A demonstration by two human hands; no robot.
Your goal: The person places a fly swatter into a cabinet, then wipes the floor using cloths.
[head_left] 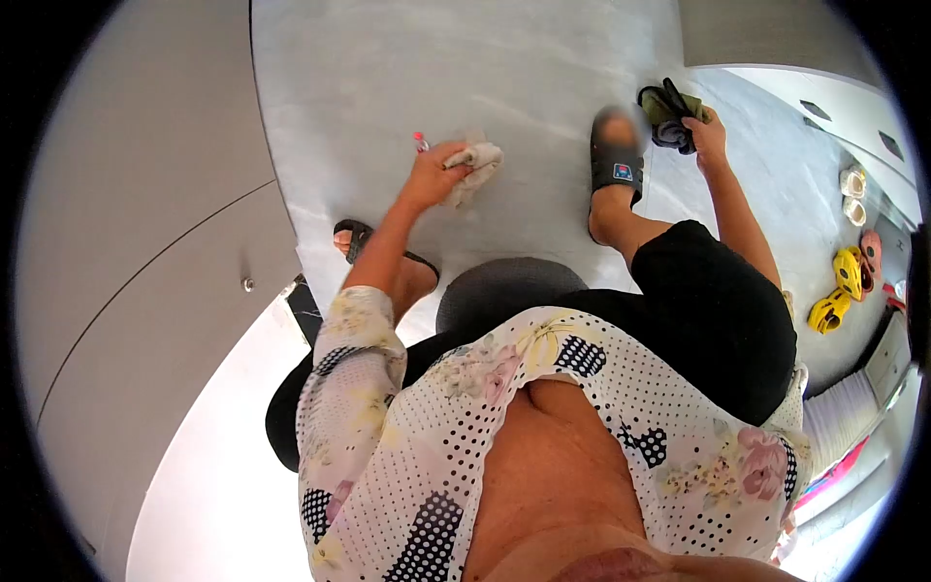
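Observation:
My left hand (433, 177) is closed around a crumpled beige cloth (475, 170), above the grey floor. Just behind that hand shows a small bottle with a red cap (420, 142). On the other side, my right hand (708, 136) grips a black and olive strapped item (671, 116) that looks like a sandal; its exact shape is partly hidden by my fingers. It is close to my right foot, which wears a dark slipper (615, 165) with a small blue and red badge. My left foot wears a dark sandal (356, 238).
I sit on a dark grey round stool (504, 281). Yellow clogs (836, 291), pink shoes (871, 254) and cream shoes (853, 194) stand on the floor at right. A white cabinet (824, 102) borders the upper right; a grey panel (145, 175) fills the left.

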